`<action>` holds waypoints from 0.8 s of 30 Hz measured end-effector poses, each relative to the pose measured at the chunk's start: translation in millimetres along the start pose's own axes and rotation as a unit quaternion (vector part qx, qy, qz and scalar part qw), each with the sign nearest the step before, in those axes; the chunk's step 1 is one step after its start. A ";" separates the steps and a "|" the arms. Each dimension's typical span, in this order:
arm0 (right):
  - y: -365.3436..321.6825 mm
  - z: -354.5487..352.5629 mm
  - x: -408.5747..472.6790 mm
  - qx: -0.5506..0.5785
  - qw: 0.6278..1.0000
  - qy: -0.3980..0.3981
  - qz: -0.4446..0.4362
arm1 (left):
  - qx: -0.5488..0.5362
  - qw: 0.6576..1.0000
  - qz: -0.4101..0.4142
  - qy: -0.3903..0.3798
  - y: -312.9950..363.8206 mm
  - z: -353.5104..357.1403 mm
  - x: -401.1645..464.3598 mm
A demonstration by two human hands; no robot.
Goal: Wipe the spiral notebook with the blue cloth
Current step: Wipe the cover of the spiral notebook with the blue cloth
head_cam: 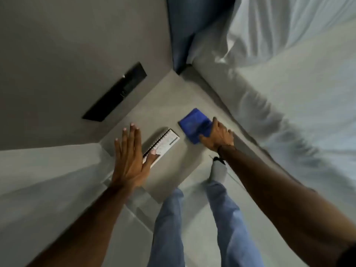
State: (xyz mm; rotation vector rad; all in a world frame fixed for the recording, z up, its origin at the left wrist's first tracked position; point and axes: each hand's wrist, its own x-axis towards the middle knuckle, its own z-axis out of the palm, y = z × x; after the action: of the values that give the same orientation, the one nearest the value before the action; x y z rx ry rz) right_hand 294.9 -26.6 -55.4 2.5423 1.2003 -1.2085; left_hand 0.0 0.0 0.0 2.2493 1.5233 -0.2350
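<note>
Looking down: a person stands at a small grey desk, both bare arms reaching out over it.
Bed (289, 78): white, rumpled bedding fills the right side, running along the desk's right edge.
Wall (67, 45): grey, behind and to the left of the desk, carrying a long black panel (115, 93) that may be a switch or socket strip; motion blur makes it hard to tell.
Desk (154, 105): a plain grey top set in the corner between wall and bed.
Legs (192, 218): light blue trousers below the desk's near edge, with one pale shoe (217, 170) on the floor.
Left hand (131, 162): open and flat, fingers together and straight, lying over the near end of the notebook with the thumb resting on its cover.
Right hand (218, 136): fingers curled down, gripping the near right edge of the cloth.
Blue cloth (194, 124): folded into a flat rectangle, lying on the desk just right of the notebook and apart from it.
Spiral notebook (165, 143): white, closed, lying flat and slantwise near the desk's middle, its black wire binding along the left edge.
</note>
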 end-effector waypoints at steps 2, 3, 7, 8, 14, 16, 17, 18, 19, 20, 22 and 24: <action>-6.6 13.2 21.3 0.018 0.999 0.040 0.011 | -0.010 1.000 -0.009 -0.004 -12.5 15.0 6.5; -10.5 20.8 32.7 0.018 0.998 0.066 0.014 | -0.006 1.000 -0.009 -0.005 -20.8 24.8 8.8; -24.8 29.6 57.6 0.042 0.996 0.073 0.029 | -0.033 0.999 0.025 -0.017 -41.0 44.1 5.8; -24.4 27.8 58.1 0.085 0.994 0.046 0.049 | -0.031 0.999 0.040 -0.013 -44.3 46.1 5.9; -7.2 34.8 -3.3 0.346 0.917 -0.014 0.198 | -0.017 0.998 0.036 -0.040 -39.2 32.7 11.4; -10.1 52.6 -28.2 0.411 0.882 -0.020 0.231 | -0.024 0.997 0.037 -0.066 -35.7 30.5 11.7; -14.7 62.4 -39.4 0.443 0.862 -0.026 0.245 | -0.027 0.996 0.044 -0.072 -33.9 30.8 11.4; -22.1 71.5 -48.8 0.477 0.839 -0.034 0.259 | -0.029 0.995 0.047 -0.079 -32.0 31.6 11.1; -30.4 80.5 -56.0 0.510 0.815 -0.041 0.271 | -0.030 0.995 0.045 -0.081 -31.2 33.3 11.1; -39.5 88.2 -62.0 0.545 0.789 -0.045 0.281 | -0.030 0.995 0.041 -0.083 -31.4 34.8 12.0; -59.1 100.1 -68.7 0.600 0.743 -0.050 0.293 | -0.023 0.996 0.031 -0.081 -34.0 36.7 13.5; -76.8 109.3 -71.9 0.637 0.707 -0.058 0.301 | -0.006 0.996 0.042 -0.080 -38.1 38.0 14.4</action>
State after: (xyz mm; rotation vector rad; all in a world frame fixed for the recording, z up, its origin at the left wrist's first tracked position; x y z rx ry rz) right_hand 146.9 -59.2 -62.3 2.9379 -0.9397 -2.3431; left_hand -26.0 8.1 -48.6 2.2210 1.3423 -0.3691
